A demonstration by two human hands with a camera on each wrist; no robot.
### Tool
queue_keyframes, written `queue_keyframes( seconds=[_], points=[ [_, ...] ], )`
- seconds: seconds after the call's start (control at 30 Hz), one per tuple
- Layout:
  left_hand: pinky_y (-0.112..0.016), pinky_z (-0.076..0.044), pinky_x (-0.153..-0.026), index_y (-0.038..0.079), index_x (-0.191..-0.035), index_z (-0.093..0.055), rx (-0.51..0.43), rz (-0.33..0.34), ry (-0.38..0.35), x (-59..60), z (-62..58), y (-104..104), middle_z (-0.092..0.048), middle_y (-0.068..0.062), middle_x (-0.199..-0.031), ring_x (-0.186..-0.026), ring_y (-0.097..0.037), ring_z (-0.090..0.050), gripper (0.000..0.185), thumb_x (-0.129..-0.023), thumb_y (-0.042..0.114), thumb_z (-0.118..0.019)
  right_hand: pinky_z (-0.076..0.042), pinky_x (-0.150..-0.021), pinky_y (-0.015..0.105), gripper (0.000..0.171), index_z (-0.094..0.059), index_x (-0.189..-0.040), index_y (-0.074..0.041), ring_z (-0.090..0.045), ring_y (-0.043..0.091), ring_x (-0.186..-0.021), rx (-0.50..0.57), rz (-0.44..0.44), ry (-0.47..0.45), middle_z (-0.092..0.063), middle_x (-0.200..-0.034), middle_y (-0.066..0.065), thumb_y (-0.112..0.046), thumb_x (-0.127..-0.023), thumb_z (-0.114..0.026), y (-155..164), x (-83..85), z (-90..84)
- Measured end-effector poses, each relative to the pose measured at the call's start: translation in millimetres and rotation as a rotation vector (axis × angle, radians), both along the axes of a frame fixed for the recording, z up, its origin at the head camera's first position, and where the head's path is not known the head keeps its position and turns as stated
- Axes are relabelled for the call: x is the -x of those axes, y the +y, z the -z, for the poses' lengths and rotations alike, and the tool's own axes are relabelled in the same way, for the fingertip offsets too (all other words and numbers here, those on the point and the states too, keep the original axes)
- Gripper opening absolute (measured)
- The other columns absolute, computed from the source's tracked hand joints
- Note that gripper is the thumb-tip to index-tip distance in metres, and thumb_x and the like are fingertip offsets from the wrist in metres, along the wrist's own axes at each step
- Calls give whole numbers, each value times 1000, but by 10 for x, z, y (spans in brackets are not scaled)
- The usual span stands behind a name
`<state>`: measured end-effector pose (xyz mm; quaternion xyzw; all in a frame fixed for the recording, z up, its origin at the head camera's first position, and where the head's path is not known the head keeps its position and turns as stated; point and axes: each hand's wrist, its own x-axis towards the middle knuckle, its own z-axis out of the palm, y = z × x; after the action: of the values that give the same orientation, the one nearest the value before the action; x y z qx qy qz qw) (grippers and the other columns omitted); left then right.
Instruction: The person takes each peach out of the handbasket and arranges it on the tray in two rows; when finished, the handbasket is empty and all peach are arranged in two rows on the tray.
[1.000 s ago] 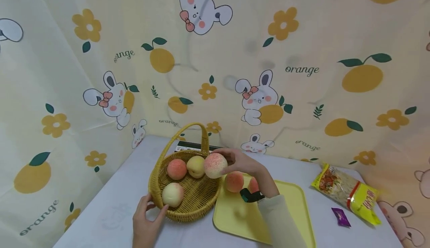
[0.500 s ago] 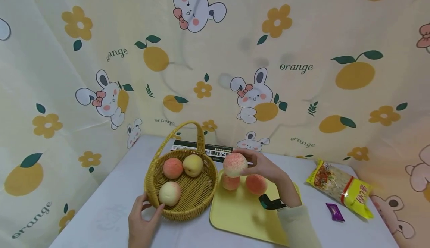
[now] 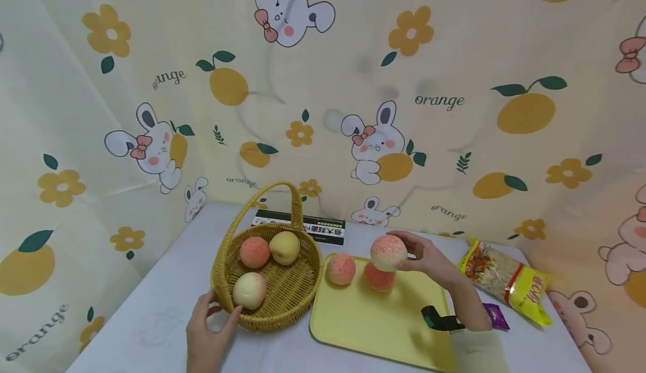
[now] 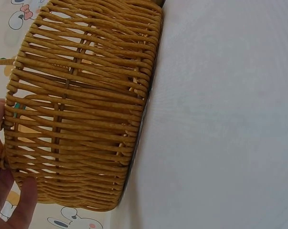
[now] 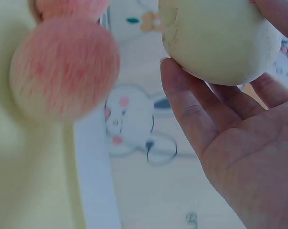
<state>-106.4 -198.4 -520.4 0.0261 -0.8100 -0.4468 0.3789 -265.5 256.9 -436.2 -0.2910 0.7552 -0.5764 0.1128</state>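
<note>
Right hand [image 3: 429, 258] held a speckled peach [image 3: 388, 252] in its fingertips, up in the air over the far part of the yellow tray [image 3: 373, 322], right above a redder peach [image 3: 379, 277] that sat on the tray, with a second tray peach [image 3: 341, 268] just beside it to the left. Doing this well, as I judged it: keep the fingertip hold light and even so the fruit wasn't bruised, bring it down onto bare tray rather than onto the red peach beneath it, and let go only once it rested flat so it would not roll off the rim. Left hand [image 3: 204, 336] rested on the near wall of the wicker basket [image 3: 267, 317], fingers relaxed against the weave and steadying it more than gripping; the basket stood on the tabletop [image 3: 151, 328] touching or nearly touching the tray's left edge and held three peaches [image 3: 254, 252]. Farther out, a dark printed box [image 3: 303, 227] lay behind the basket, a yellow snack bag [image 3: 507, 283] near the tray's right side, and a small purple packet [image 3: 497, 317] partly behind the right wrist. Hard to make out: the right wrist view was blurred and cropped the held peach; the left wrist view showed only basket side and a sliver of hand; the tray's near right corner was hidden by the sleeve [image 3: 479, 353].
</note>
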Motion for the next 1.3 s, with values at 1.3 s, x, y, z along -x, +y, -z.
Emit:
queue_keyframes(
  seconds=[1.3],
  points=[
    [-11, -51, -78, 0, -124, -61, -3, 3, 16, -1, -4, 3, -61, 1, -102, -95, -2, -54, 58, -72, -5, -87, -49, -92, 18, 73, -33, -148, 9, -55, 3, -115, -74, 211, -198, -39, -147, 33, -7, -89, -74, 728, -359, 607]
  ],
)
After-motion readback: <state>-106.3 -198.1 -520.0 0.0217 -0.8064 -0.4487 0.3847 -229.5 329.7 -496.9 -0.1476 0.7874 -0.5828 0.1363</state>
